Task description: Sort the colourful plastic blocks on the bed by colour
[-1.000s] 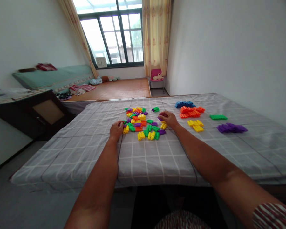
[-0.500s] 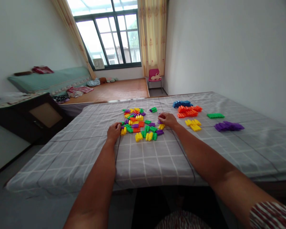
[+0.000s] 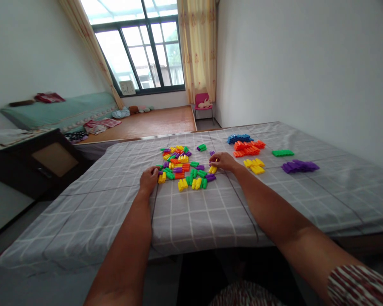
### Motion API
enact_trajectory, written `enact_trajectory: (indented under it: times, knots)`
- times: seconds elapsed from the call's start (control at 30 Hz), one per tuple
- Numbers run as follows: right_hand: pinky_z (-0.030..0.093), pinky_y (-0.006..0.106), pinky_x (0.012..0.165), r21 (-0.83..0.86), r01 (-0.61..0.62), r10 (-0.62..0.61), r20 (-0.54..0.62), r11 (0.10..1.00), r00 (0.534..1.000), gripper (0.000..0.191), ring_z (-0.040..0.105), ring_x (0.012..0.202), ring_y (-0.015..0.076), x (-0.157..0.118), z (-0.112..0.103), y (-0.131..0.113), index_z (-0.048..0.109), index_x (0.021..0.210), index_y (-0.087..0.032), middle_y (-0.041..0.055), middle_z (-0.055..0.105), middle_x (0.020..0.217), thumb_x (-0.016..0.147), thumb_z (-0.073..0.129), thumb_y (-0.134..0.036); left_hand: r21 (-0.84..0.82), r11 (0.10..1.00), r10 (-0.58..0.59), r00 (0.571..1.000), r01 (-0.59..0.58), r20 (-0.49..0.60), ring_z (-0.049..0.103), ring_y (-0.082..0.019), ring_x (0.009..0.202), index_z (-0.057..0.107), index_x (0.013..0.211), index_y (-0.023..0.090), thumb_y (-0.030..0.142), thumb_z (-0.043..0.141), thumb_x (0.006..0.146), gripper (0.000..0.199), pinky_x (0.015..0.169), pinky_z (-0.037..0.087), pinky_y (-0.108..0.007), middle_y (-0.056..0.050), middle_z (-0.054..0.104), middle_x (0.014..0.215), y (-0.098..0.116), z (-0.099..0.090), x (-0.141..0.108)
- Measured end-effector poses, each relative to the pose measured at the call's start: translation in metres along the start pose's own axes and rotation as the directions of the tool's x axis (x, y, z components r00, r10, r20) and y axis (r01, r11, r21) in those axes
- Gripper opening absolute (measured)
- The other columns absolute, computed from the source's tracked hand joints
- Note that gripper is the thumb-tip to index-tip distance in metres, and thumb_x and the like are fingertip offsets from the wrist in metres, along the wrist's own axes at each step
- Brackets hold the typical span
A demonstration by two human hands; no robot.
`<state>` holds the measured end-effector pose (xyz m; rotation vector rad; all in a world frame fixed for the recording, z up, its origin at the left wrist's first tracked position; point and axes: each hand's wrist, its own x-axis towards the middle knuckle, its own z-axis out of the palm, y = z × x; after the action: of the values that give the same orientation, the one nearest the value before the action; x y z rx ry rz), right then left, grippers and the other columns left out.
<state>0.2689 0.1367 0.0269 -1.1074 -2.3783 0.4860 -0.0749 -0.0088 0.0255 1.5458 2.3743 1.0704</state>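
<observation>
The mixed pile of ridged plastic pieces (image 3: 185, 168) lies between the two hands — green, purple, yellow and orange together, on a grey checked cloth (image 3: 207, 216). The right hand (image 3: 222, 161) is at the pile's right edge, fingers bent and tips drawn in over a yellow piece (image 3: 212, 169); whether it grips that piece, I cannot tell. A purple piece (image 3: 212, 153) shows just beyond those fingertips. The left hand (image 3: 150, 178) is at the opposite edge, fingers curled in beside another yellow piece (image 3: 161, 177); its fingertips are too small to show a hold.

Ahead of the right hand and a little to its left, a green and purple cluster (image 3: 201, 147) lies apart from the pile. To the right of the right hand are single-colour groups: blue (image 3: 240, 139) farthest ahead, then orange (image 3: 249, 148), yellow (image 3: 254, 165) nearer, green (image 3: 282, 153) and purple (image 3: 300, 166) farther right.

Well left of the left hand is a dark cabinet (image 3: 25, 170) — door shut, contents hidden. Far ahead, a pink chair (image 3: 201, 97) holds a plush toy (image 3: 205, 103).
</observation>
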Motion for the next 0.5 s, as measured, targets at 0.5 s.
enact_trajectory:
  times: [0.5]
  knots:
    - [0.051,0.024,0.071,0.304,0.016,0.082,-0.309,0.953,0.948,0.026,0.067,0.077,0.0140,-0.018,-0.044,-0.001,0.068,0.093,-0.018,0.0032,0.073,0.089,0.084,0.061,-0.041,-0.028,1.000,0.006,1.000,-0.006,0.015,0.067,-0.021,0.077,0.071,0.106,0.020,0.037,0.045,0.079,0.042,0.065,0.051,-0.028,-0.005,0.075,0.084,0.000,-0.007,0.002]
